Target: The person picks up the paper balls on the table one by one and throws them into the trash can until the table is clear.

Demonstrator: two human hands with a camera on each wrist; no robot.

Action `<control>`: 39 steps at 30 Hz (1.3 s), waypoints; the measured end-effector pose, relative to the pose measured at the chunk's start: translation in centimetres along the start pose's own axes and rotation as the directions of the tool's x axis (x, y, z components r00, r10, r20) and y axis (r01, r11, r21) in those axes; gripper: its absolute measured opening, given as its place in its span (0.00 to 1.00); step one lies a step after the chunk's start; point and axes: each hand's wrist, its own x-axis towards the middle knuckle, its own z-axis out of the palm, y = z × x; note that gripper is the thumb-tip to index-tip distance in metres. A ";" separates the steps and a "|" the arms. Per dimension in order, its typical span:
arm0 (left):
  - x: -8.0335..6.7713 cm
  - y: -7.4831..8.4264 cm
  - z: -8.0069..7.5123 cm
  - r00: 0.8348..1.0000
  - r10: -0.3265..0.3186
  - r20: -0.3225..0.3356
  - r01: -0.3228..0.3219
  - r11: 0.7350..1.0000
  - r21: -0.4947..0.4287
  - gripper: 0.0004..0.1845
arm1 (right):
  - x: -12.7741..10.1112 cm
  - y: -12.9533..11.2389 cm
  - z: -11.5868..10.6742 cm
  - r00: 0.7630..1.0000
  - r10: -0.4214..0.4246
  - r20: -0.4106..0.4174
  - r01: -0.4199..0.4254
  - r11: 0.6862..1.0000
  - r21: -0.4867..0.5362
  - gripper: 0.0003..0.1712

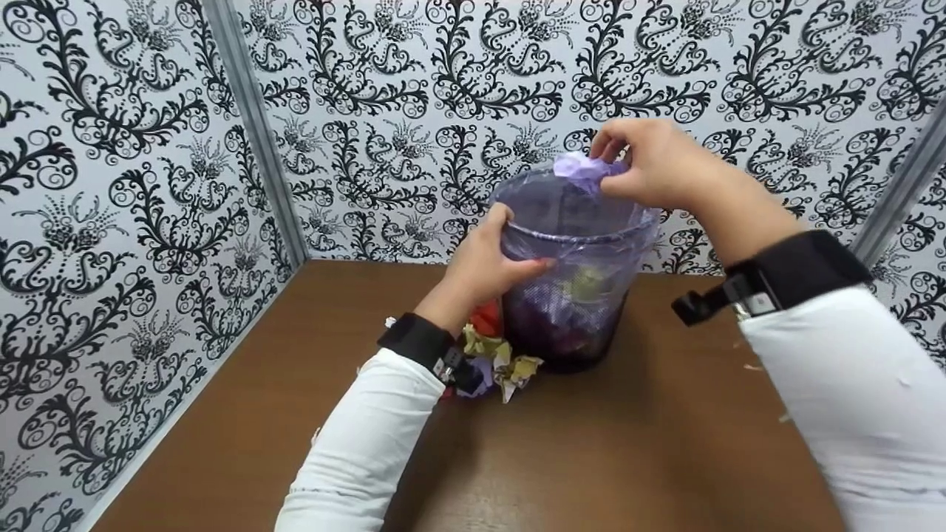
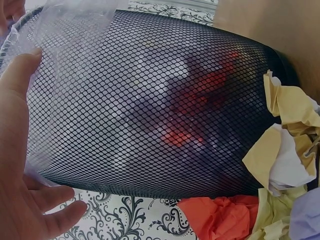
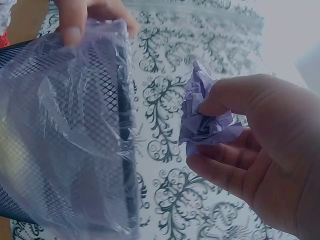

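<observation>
A black mesh waste bin (image 1: 562, 310) with a clear plastic liner (image 2: 75, 30) folded over its rim stands on the table. My left hand (image 1: 480, 262) holds the bin's rim on its near left side, the thumb on the outside over the liner. Above the bin's mouth my right hand (image 1: 654, 162) pinches a crumpled purple paper (image 3: 205, 110) between thumb and fingers. Through the mesh in the left wrist view, red paper (image 2: 200, 95) and pale shapes show inside the bin.
At the bin's left foot lie crumpled papers: a red one (image 2: 220, 215), tan ones (image 2: 290, 110) and a purple one (image 1: 477, 378). The brown table (image 1: 576, 458) meets patterned walls (image 1: 414, 89) behind and at the left.
</observation>
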 end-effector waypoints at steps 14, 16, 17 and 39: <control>0.0 0.0 0.1 0.999 0.039 -0.018 -0.039 0.999 0.002 0.44 | 3.2 2.5 2.7 0.994 0.099 0.034 -0.099 0.995 -0.016 0.20; 0.0 -0.1 0.1 0.999 0.038 -0.014 -0.038 0.999 -0.010 0.44 | 3.4 2.7 3.1 0.993 0.109 0.052 -0.108 0.994 -0.021 0.20; 0.0 -0.1 0.1 0.999 0.037 -0.012 -0.037 0.999 -0.018 0.44 | 3.4 2.8 3.4 0.992 0.109 0.059 -0.108 0.994 -0.026 0.19; 0.0 0.0 0.0 0.999 0.046 -0.008 -0.047 0.999 -0.014 0.43 | 2.7 2.0 4.9 0.997 0.024 0.069 -0.019 0.997 -0.075 0.17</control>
